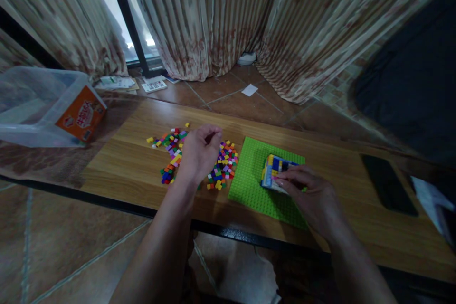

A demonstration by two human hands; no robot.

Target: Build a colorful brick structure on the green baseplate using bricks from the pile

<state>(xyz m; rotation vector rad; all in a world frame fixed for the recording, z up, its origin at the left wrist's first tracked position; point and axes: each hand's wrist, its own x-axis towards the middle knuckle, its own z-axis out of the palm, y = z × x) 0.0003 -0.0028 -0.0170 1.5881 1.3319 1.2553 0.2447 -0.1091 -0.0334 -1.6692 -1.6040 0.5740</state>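
My left hand hovers over a spread of small colourful building bricks, its thumb and fingers pinched together. Whatever it may hold is hidden from this side. On a bright green studded baseplate stands a low block-built structure with blue, yellow and white bricks. Over that structure, my right hand has its thumb and forefinger closed at the near left part, on what looks like a small pink brick. The right fingers cover much of the structure's right side.
A clear plastic tub with an orange label stands at the left end of the wooden table. To the right lie a dark phone and white paper. Curtains hang beyond the table.
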